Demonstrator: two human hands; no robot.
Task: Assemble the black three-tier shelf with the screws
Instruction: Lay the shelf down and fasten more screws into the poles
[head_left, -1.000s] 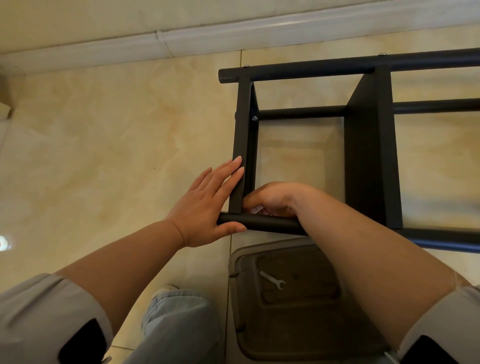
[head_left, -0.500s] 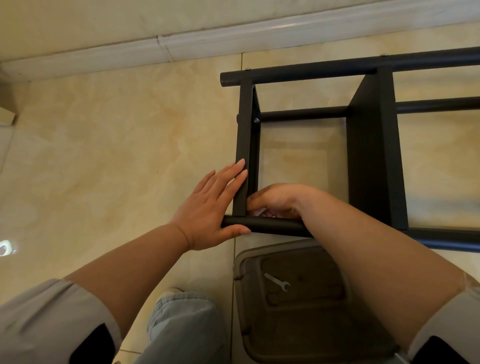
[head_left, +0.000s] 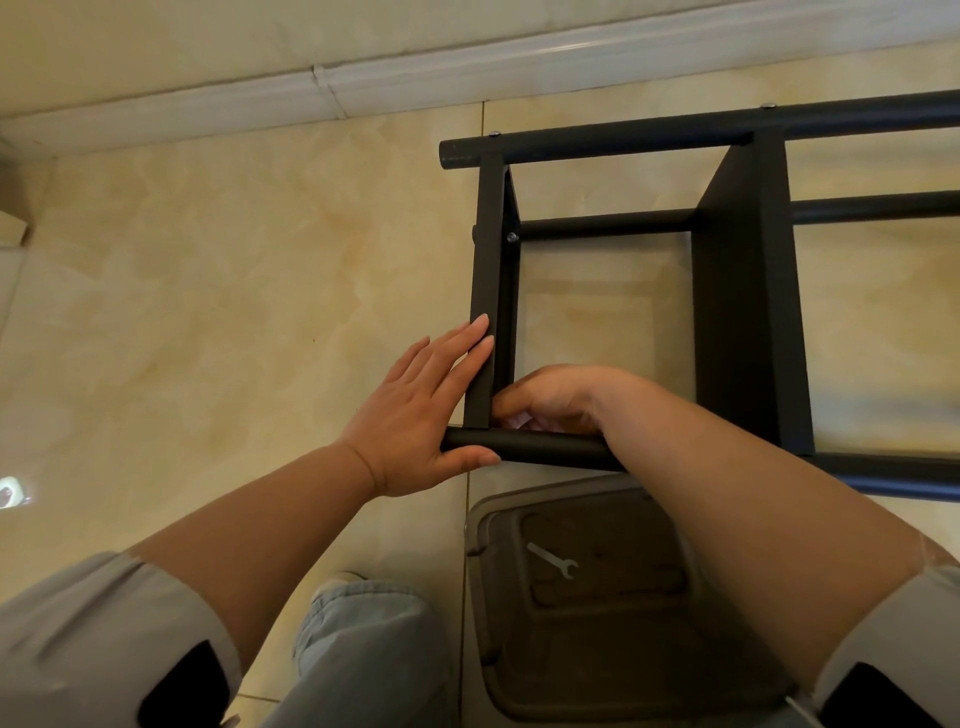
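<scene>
My hands at the near corner of the black metal three-tier shelf (head_left: 737, 312)

My left hand (head_left: 423, 415) lies flat — fingers straight against the end panel, thumb under the near black round tube (head_left: 545, 451); my right hand (head_left: 556, 397) curls inside that corner, what it grips hidden. The shelf lies sideways on the beige tiled floor (head_left: 208, 286) — a small silver wrench (head_left: 553, 560) sits in the grey plastic tray (head_left: 597, 623) beside it.

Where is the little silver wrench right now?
In the head view, the wrench lies inside the brown plastic tray on the floor, low and right of centre, just below the shelf's near black tube and beside the right forearm.
</scene>
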